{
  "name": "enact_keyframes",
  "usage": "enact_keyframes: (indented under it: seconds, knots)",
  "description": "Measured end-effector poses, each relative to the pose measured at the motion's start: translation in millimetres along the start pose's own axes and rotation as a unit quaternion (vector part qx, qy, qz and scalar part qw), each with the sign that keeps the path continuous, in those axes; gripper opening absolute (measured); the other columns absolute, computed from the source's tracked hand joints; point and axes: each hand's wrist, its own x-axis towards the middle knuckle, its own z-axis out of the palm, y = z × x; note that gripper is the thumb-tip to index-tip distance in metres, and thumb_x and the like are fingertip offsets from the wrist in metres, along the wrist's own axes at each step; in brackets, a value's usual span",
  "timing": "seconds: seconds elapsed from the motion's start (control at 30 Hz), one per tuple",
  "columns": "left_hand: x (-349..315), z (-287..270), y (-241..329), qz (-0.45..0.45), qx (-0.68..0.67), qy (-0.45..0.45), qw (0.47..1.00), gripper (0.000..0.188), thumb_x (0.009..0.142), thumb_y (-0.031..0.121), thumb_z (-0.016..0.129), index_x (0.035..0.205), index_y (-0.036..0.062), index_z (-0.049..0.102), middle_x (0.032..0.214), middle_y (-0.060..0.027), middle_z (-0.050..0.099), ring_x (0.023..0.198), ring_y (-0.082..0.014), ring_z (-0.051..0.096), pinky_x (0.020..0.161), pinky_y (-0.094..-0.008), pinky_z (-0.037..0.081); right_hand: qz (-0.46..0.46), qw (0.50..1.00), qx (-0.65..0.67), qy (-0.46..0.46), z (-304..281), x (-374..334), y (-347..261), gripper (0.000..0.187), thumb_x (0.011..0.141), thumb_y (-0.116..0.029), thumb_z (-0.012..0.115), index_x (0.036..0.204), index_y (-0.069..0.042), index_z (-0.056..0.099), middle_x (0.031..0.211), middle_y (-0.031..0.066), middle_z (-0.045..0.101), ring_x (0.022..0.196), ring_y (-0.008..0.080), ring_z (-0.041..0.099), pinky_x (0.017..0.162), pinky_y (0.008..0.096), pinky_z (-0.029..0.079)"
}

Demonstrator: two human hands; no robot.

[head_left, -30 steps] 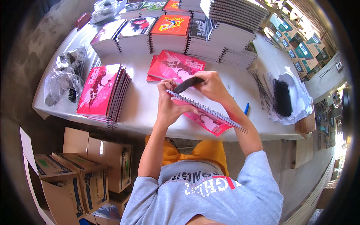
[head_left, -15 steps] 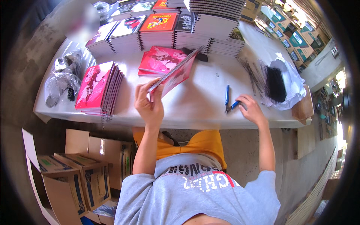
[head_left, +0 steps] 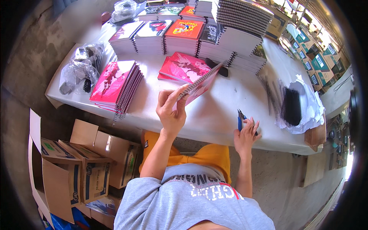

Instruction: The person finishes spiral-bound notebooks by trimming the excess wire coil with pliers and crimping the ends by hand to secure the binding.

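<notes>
My left hand (head_left: 171, 111) pinches the lower end of the coil binding on a pink spiral notebook (head_left: 201, 85), which is tilted on edge over the table. My right hand (head_left: 245, 138) closes around blue-handled pliers (head_left: 240, 122) at the table's front edge; their dark jaws point away from me. Behind the held notebook lie more pink notebooks (head_left: 184, 65), and beside them a dark object (head_left: 221, 68), partly covered. To the left of my left hand stands a stack of pink spiral notebooks (head_left: 114, 82), with coil ends hanging out at its front.
Tall stacks of spiral notebooks (head_left: 184, 34) line the far side of the white table (head_left: 153, 115). Clear plastic wrap (head_left: 78, 71) lies at left. Black binding coils (head_left: 291, 107) rest on crumpled white paper (head_left: 308, 115) at right. Open cardboard boxes (head_left: 92, 168) sit below left.
My right hand has closed around the pliers and turned them, so the jaws now point away from me. The left hand still holds the notebook. The whole view has shifted.
</notes>
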Motion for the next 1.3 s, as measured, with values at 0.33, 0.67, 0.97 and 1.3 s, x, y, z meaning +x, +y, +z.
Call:
enact_keyframes:
  seconds: [0.33, 0.67, 0.97, 1.3]
  knots:
    - [-8.3, 8.7, -24.4, 0.0, -0.084, 0.057, 0.995, 0.033, 0.072, 0.004, 0.074, 0.104, 0.0026, 0.064, 0.081, -0.0052, 0.06, 0.069, -0.0147, 0.052, 0.06, -0.0242, 0.042, -0.081, 0.982, 0.158, 0.061, -37.3, 4.0, -34.0, 0.037, 0.09, -0.027, 0.053, 0.124, -0.011, 0.052, 0.119, 0.0108, 0.049, 0.109, 0.027, 0.046, 0.093, 0.0482, 0.033]
    - [0.3, -3.8, -22.1, 0.012, -0.05, 0.028, 0.998, 0.032, 0.068, -0.005, 0.072, 0.098, 0.0033, 0.069, 0.075, -0.0045, 0.058, 0.069, -0.0145, 0.053, 0.06, -0.0248, 0.04, -0.345, 0.906, 0.195, 0.145, -97.9, -14.8, -149.0, 0.036, 0.078, -0.028, 0.068, 0.114, -0.023, 0.062, 0.115, 0.0058, 0.052, 0.105, 0.0254, 0.048, 0.096, 0.0456, 0.024]
    - [-4.2, -3.1, -21.4, 0.032, -0.056, 0.036, 0.997, 0.034, 0.065, -0.007, 0.07, 0.097, 0.003, 0.069, 0.075, -0.0048, 0.059, 0.069, -0.0162, 0.054, 0.062, -0.0256, 0.044, -0.189, 0.796, 0.526, -0.234, -83.1, -7.9, -141.8, 0.037, 0.088, -0.027, 0.059, 0.121, -0.013, 0.053, 0.101, 0.0059, 0.057, 0.097, 0.0206, 0.053, 0.079, 0.0344, 0.043]
    - [26.6, -43.1, -24.3, -0.095, -0.122, 0.187, 0.97, 0.024, 0.087, 0.006, 0.061, 0.109, 0.0047, 0.053, 0.093, 0.0006, 0.049, 0.08, -0.006, 0.044, 0.07, -0.0198, 0.036, -0.153, 0.984, 0.044, -0.084, -36.9, 9.9, -74.6, 0.046, 0.087, -0.031, 0.056, 0.126, -0.009, 0.046, 0.117, 0.0147, 0.049, 0.115, 0.0318, 0.046, 0.098, 0.039, 0.034]
